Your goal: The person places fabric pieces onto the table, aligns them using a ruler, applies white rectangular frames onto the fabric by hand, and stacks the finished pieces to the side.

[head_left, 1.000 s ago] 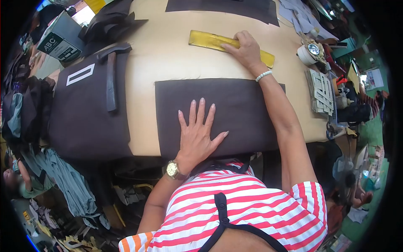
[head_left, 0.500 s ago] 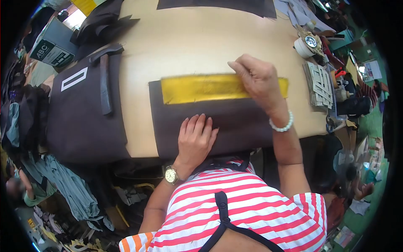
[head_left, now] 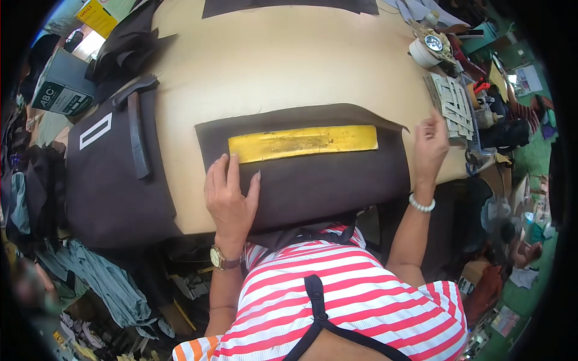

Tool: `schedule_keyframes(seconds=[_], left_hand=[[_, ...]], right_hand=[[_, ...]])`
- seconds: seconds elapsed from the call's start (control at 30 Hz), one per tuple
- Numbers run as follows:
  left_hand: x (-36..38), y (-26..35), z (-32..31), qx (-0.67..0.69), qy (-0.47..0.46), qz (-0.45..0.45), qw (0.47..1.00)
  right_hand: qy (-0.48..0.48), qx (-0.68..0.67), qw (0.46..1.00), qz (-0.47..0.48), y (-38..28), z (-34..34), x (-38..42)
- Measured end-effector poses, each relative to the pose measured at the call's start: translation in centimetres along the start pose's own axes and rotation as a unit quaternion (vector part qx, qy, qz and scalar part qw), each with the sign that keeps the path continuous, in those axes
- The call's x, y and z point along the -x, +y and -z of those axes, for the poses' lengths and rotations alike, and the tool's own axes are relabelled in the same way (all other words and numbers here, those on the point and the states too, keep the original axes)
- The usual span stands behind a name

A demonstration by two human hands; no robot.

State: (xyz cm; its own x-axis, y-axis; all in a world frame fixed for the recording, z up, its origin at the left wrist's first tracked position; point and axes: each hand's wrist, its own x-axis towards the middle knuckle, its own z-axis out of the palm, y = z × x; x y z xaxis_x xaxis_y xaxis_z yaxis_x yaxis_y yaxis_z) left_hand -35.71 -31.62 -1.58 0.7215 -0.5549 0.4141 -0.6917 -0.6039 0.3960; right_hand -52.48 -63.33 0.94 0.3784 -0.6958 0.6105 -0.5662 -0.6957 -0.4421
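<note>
A dark brown fabric piece (head_left: 325,186) lies on the table in front of me, its far right corner raised a little in a curve. On it rests a flat yellow strip (head_left: 304,143) with dark smudges along its middle. My left hand (head_left: 230,195) lies on the fabric with fingers apart, its fingertips at the strip's left end. Just right of the fabric's edge, my right hand (head_left: 431,144) is closed with curled fingers; anything inside them is hidden.
Left on the table, a dark tool shaped like a hammer (head_left: 138,135) lies on dark fabric beside a white rectangular frame (head_left: 95,132). An ABC-labelled container (head_left: 63,84) stands behind. At right are pale slotted templates (head_left: 451,108) and a round dial (head_left: 433,43) on a white roll.
The yellow strip now lies lower on the fabric, inside its far edge. My left hand has moved left to the strip's end; my right hand has moved from above the strip to the right.
</note>
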Motion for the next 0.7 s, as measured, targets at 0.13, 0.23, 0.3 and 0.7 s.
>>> schedule_keyframes(seconds=[0.13, 0.23, 0.3, 0.7], left_hand=[[0.1, 0.0, -0.5, -0.007, -0.007, 0.017, 1.000], [0.0, 0.2, -0.7, 0.002, -0.012, 0.020, 1.000], [-0.3, 0.1, -0.9, 0.019, -0.015, 0.025, 0.999], [-1.5, 0.4, -2.7, -0.013, -0.024, 0.021, 0.999]], right_hand=[[-0.168, -0.114, 0.976, -0.079, -4.8, -0.8, 5.3], [-0.150, -0.082, 0.983, -0.062, -5.1, -1.6, 6.2], [-0.153, -0.131, 0.973, -0.110, -5.1, -2.0, 6.0], [-0.170, -0.099, 0.981, 0.003, -2.9, -3.4, 5.3]])
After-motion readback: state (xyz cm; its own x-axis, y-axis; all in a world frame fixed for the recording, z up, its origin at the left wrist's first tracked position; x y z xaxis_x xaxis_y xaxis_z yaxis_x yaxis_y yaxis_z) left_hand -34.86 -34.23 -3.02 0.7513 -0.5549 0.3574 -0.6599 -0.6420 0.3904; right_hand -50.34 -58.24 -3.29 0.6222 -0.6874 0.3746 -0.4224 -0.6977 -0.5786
